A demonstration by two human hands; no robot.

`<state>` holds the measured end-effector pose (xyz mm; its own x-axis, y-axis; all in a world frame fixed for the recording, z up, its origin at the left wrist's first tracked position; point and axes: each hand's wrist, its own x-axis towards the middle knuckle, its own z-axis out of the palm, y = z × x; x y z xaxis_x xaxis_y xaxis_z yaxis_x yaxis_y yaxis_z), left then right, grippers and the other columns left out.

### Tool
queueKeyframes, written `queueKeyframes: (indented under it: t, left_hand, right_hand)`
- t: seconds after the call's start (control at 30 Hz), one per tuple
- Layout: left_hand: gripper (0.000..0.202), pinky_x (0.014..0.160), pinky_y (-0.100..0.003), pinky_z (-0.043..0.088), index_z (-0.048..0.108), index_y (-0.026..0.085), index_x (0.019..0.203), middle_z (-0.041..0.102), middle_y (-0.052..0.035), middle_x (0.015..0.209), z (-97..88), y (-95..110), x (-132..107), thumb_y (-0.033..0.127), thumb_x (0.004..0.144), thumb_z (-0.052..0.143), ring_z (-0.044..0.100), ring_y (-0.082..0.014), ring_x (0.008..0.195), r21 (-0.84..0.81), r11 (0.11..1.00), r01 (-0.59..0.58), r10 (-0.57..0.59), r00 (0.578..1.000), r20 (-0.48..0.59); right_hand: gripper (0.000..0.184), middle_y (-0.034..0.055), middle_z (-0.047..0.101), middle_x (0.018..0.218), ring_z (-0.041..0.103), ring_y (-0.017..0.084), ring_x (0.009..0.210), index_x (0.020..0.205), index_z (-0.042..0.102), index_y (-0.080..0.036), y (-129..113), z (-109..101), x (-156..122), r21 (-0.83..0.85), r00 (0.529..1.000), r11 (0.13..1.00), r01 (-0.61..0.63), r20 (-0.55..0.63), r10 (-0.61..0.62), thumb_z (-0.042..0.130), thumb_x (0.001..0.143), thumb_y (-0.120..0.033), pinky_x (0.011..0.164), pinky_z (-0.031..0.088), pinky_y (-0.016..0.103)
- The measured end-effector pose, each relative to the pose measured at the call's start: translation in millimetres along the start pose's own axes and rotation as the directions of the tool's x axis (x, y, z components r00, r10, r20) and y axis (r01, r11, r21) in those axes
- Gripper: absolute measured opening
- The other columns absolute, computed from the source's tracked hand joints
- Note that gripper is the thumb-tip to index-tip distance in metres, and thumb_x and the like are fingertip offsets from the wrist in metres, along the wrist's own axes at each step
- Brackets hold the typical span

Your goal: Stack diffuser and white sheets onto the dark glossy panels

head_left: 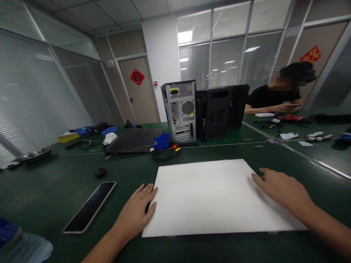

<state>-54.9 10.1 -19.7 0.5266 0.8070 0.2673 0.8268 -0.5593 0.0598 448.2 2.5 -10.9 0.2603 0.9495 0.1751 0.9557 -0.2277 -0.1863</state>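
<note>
A flat white rectangular panel (208,199) with thin dark edges lies on the green tabletop in front of me. My left hand (137,206) holds its left edge, thumb and fingertips resting at the border. At the opposite side my right hand (283,188) has its thumb on the panel's right edge; the other fingers reach outside it and are partly hidden. Beyond the panel stand a computer case (179,113) with its back facing me and a black case (216,113) beside it.
Left of the panel lie a phone (90,208) and a small round black object (100,172). A black flat panel (134,140), a blue object (161,141) and cables sit farther back. A person (279,93) sits at the right, near a red tool (292,118) and pliers (319,136).
</note>
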Motion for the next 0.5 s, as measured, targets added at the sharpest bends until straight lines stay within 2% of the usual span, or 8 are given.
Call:
queueKeyframes:
  t: [0.1,0.23,0.37,0.5]
  left_hand:
    - [0.048,0.110,-0.051,0.033,0.049,0.021,0.136,0.052,-0.0118,0.139,0.2,-1.2,-0.5,0.037,0.091,0.041,0.046,-0.0236,0.130,0.005,1.000,-0.002,0.002,1.000,0.004]
    - [0.049,0.110,-0.049,0.035,0.049,0.019,0.136,0.051,-0.0124,0.139,-1.9,0.1,0.7,0.038,0.091,0.041,0.045,-0.0243,0.130,0.005,1.000,0.014,-0.014,1.000,0.018]
    - [0.049,0.110,-0.049,0.035,0.050,0.018,0.135,0.052,-0.0128,0.139,-5.8,3.8,1.6,0.037,0.090,0.042,0.046,-0.0253,0.130,0.003,1.000,0.029,-0.029,0.999,0.027]
    - [0.049,0.110,-0.048,0.035,0.050,0.016,0.135,0.053,-0.0132,0.138,-6.2,4.1,0.3,0.035,0.090,0.042,0.047,-0.0244,0.130,0.005,1.000,0.025,-0.025,0.999,0.026]
  right_hand:
    - [0.083,0.0229,0.066,0.090,0.065,0.038,0.080,0.092,0.068,-0.012,-9.1,-5.8,20.7,0.004,0.985,0.990,-0.144,0.098,0.143,0.022,0.079,-0.079,0.068,0.047,0.056]
    - [0.085,0.0242,0.064,0.099,0.063,0.036,0.092,0.098,0.066,-0.010,-12.2,-4.6,42.2,0.077,0.937,0.955,-0.287,0.228,0.264,0.028,0.076,-0.082,0.079,0.045,0.057]
    - [0.061,0.0117,0.064,0.103,0.060,0.021,0.099,0.102,0.062,-0.011,-6.6,-4.6,56.5,0.226,0.886,0.895,-0.384,0.361,0.289,0.046,0.082,-0.067,0.094,0.043,0.048]
    - [0.043,0.0138,0.065,0.109,0.062,0.021,0.096,0.102,0.065,-0.011,6.3,-16.0,50.9,0.459,0.852,0.758,-0.464,0.467,0.238,0.053,0.085,-0.049,0.088,0.047,0.037]
